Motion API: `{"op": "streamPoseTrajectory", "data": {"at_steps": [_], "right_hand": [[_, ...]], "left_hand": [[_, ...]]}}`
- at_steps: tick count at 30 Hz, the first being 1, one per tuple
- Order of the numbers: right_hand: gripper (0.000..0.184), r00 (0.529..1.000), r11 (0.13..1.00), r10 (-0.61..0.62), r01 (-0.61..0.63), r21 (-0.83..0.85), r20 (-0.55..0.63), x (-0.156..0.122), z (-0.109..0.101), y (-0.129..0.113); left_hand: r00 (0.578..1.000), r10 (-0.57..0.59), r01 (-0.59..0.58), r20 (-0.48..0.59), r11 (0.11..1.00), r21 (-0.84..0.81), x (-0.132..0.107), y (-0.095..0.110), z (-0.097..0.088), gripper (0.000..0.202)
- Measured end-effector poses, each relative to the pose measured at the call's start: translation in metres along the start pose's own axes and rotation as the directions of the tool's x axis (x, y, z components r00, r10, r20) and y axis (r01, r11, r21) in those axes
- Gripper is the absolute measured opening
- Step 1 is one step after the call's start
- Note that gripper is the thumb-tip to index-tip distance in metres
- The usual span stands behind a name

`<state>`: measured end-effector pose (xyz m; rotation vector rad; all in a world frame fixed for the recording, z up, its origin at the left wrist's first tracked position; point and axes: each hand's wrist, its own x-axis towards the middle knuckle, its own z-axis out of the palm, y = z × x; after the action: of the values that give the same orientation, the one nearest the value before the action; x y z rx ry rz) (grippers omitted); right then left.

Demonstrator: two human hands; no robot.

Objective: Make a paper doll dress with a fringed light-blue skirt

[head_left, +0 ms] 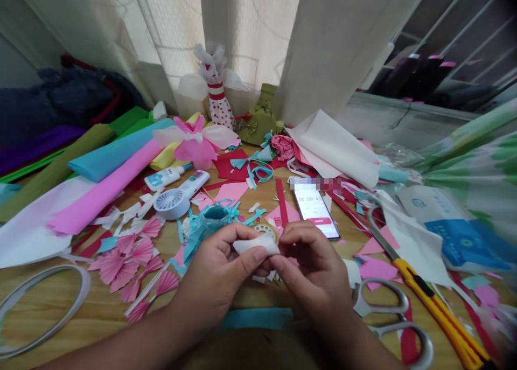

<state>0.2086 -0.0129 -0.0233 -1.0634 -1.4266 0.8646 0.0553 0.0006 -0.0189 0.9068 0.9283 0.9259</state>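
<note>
A small piece of white crepe paper (254, 244), rolled or folded into a narrow shape, is held in front of me above the table. My left hand (230, 267) grips it between thumb and fingers from the left. At its right end my right hand (311, 267) pinches it with thumb and fingertips. Just behind my hands lies a roll of tape (265, 230), partly hidden. A blue crepe paper piece shaped like a cup (214, 214) stands behind my left hand. On the table below my wrists is a flat blue paper strip (258, 318).
Scissors (383, 305) and a yellow utility knife (436, 300) lie on the right, near a blue-and-white packet (452, 230). A phone (315, 208) shows a timer. Left are a small fan (173, 202), a glue bottle (165, 177), pink paper bows (125, 257) and a tape ring (83, 294).
</note>
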Motion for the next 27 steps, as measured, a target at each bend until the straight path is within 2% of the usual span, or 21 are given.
{"op": "streamPoseTrajectory", "data": {"at_steps": [4, 9, 14, 17, 27], "right_hand": [[0.019, 1.000, 1.000, -0.005, 0.004, 0.005, 0.027, 0.000, 0.000, 0.001], [0.027, 1.000, 1.000, -0.013, 0.013, 0.025, 0.006, -0.001, -0.002, 0.002], [0.012, 0.992, 0.993, 0.078, -0.085, 0.077, 0.097, 0.002, -0.006, 0.000], [0.006, 0.989, 0.990, 0.103, -0.113, 0.082, 0.110, 0.004, -0.007, 0.001], [0.004, 0.996, 0.997, 0.056, -0.059, 0.046, 0.073, 0.004, -0.006, -0.001]], "left_hand": [[0.999, -0.010, 0.012, 0.037, 0.999, -0.044, -0.002, -0.002, 0.000, 0.014], [0.998, 0.056, -0.056, 0.007, 0.994, 0.088, -0.005, 0.005, 0.002, 0.009], [0.995, 0.090, -0.082, -0.034, 0.977, 0.198, -0.005, 0.008, 0.003, 0.010], [0.996, 0.084, -0.075, -0.029, 0.970, 0.232, -0.005, 0.008, 0.004, 0.011], [0.995, 0.087, -0.075, -0.044, 0.971, 0.226, -0.008, 0.010, 0.004, 0.011]]}}
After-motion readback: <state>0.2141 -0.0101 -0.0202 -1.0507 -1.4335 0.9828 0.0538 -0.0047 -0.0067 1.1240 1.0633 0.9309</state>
